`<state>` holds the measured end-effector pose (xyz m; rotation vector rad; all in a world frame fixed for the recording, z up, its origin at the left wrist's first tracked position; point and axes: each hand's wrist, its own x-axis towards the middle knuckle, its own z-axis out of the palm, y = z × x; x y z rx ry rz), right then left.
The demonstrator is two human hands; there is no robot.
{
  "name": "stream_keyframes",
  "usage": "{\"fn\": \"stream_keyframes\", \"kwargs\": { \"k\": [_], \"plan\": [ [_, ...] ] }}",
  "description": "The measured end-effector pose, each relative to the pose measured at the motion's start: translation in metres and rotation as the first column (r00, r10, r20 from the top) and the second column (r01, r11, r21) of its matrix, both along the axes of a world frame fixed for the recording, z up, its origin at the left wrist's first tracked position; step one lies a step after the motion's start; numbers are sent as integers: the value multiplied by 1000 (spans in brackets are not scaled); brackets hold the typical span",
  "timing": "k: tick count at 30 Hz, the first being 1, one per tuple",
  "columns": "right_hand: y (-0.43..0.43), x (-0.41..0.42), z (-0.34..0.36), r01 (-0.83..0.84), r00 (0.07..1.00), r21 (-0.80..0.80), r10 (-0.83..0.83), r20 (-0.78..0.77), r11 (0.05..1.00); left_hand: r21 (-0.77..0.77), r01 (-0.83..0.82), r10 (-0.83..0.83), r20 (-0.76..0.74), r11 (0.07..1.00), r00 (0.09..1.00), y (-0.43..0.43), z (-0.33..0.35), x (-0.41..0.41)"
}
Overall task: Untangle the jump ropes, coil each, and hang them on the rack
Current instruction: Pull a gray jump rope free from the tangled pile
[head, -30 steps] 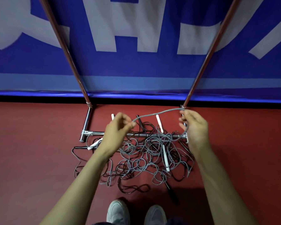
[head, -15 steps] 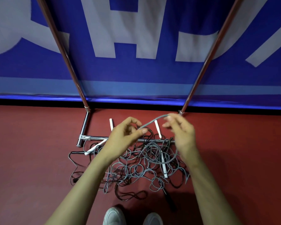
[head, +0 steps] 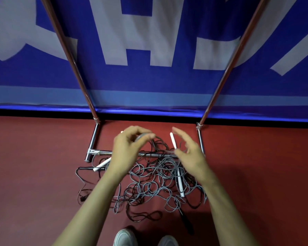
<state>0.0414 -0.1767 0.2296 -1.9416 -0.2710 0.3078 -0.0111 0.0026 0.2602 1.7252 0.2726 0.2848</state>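
A tangle of grey and black jump ropes (head: 149, 185) lies on the red floor against the rack's chrome base bar (head: 103, 153). White handles stick out of it: one (head: 173, 140) between my hands, one (head: 180, 183) in the pile, one (head: 101, 165) at the left. My left hand (head: 130, 150) hovers above the pile and pinches a small loop of grey rope (head: 141, 137) between thumb and fingers. My right hand (head: 188, 155) is beside it with fingers spread and relaxed. A thin blurred strand runs close to its palm.
The rack's two slanted uprights (head: 69, 55) (head: 238, 55) rise against a blue banner wall (head: 149, 82). A black handle (head: 187, 222) lies near my shoes (head: 125, 237). A black rope (head: 82, 176) trails left of the pile.
My hands have come closer together. The long grey strand stretched between them is now a small loop at my left fingers. My right hand has opened off the strand.
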Motion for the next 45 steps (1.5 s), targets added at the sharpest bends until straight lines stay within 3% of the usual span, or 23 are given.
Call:
{"fn": "stream_keyframes", "kwargs": {
  "k": [3, 6, 7, 9, 11, 12, 13, 15, 16, 18, 22, 25, 27, 29, 32, 34, 36, 38, 40, 42, 45],
  "plan": [
    [12, -8, 4, -163, 985, 97, 168, -48, 982, 12, 63, -63, 16, 998, 998, -10, -3, 1],
    [17, -9, 12, -135, 989, 106, 140, -49, 985, -29, 88, -88, 7, 996, 996, -10, -3, 2],
    [16, -8, 15, -74, 996, 137, 81, -41, 988, -35, 90, -91, -15, 995, 996, -8, -4, 2],
    [13, -4, 24, 130, 990, 344, -101, -101, 930, 35, 110, -106, -113, 993, 988, 0, -10, 2],
    [6, 3, 32, 343, 938, 574, -234, -257, 744, 209, 160, -105, -253, 965, 962, 9, -20, 0],
    [2, 6, 33, 426, 904, 596, -290, -314, 681, 230, 151, -82, -285, 961, 955, 13, -24, -1],
    [-1, 8, 32, 480, 876, 544, -350, -331, 688, 178, 106, -52, -282, 978, 958, 16, -26, -1],
    [-3, 6, 26, 499, 858, 277, -423, -291, 821, -84, -62, 45, -190, 995, 981, 19, -22, 0],
    [-3, 5, 21, 457, 871, 134, -412, -268, 879, -193, -120, 95, -134, 974, 986, 19, -16, 1],
    [0, 0, 17, 315, 917, -39, -314, -247, 948, -229, -131, 122, -54, 965, 991, 15, -4, 2],
    [9, -5, 19, -53, 993, 75, 60, -102, 996, -79, 50, -53, -34, 996, 998, -6, 8, 1],
    [16, -9, 18, -150, 987, 62, 153, -57, 987, -99, 98, -101, -21, 990, 995, -13, 9, 1],
    [16, -8, 19, -75, 997, 133, 78, -19, 988, -178, 81, -87, -21, 981, 996, -7, 8, 3],
    [15, -6, 20, 48, 998, 274, -36, -47, 960, -187, 107, -130, -114, 977, 985, 1, 4, 3],
    [15, -1, 24, 237, 970, 492, -174, -169, 838, -50, 210, -214, -330, 976, 919, 12, -8, 0],
    [11, 2, 28, 364, 931, 555, -267, -251, 748, -93, 138, -162, -344, 986, 925, 18, -11, -1],
    [7, 5, 27, 420, 907, 472, -347, -238, 775, -320, -73, -13, -260, 945, 966, 23, -9, 1],
    [8, 5, 18, 382, 922, 225, -355, -154, 896, -495, -163, 97, -157, 853, 983, 26, -1, 4],
    [14, 0, 9, 249, 962, 52, -242, -124, 967, -420, -128, 98, -91, 899, 991, 22, 6, 3],
    [19, -4, 6, 80, 996, 52, -78, -49, 995, -269, -55, 40, -62, 961, 997, 12, 11, 1],
    [25, -9, 12, -78, 992, 15, 76, 100, 997, -215, 46, -58, -47, 976, 997, 1, 9, 2]
  ]
}}
